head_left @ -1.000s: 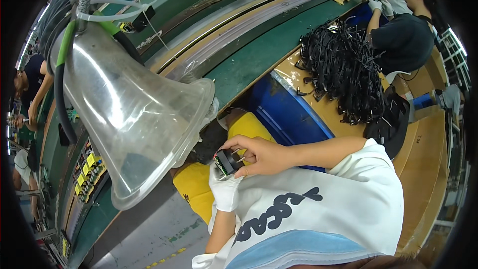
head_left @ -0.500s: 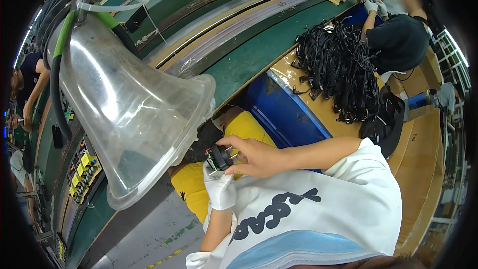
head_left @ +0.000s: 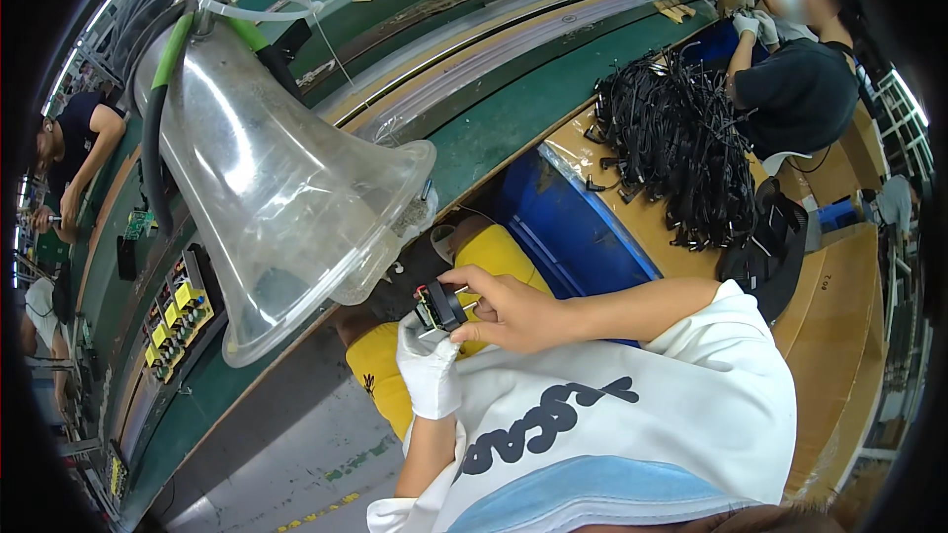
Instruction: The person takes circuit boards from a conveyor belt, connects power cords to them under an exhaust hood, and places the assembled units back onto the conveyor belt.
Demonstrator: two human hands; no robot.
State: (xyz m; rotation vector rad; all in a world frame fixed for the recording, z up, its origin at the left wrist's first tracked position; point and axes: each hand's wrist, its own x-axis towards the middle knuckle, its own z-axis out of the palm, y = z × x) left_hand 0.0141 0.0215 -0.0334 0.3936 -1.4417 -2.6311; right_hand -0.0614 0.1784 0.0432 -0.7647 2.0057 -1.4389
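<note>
In front of my lap, both hands close on a small black plug housing (head_left: 450,304) with metal pins sticking out toward the right. Parts of a small circuit board (head_left: 426,306), with red and green spots, show at its left side. My left hand (head_left: 427,375), in a white glove, supports this assembly from below; its fingertips are partly hidden behind it. My right hand (head_left: 518,313) is bare and grips the pin side between thumb and fingers.
A clear plastic hood (head_left: 262,183) hangs left of my hands, over the green bench (head_left: 494,143). Boards with yellow parts (head_left: 178,321) lie at left. Black cables (head_left: 676,143) are heaped on cardboard over a blue bin (head_left: 573,212). Co-workers sit at far right (head_left: 800,89) and far left (head_left: 84,143).
The view has shifted slightly, so the hood and bench sit farther right. Both hands keep hold of the plug housing, which appears slightly higher and tilted a little differently.
</note>
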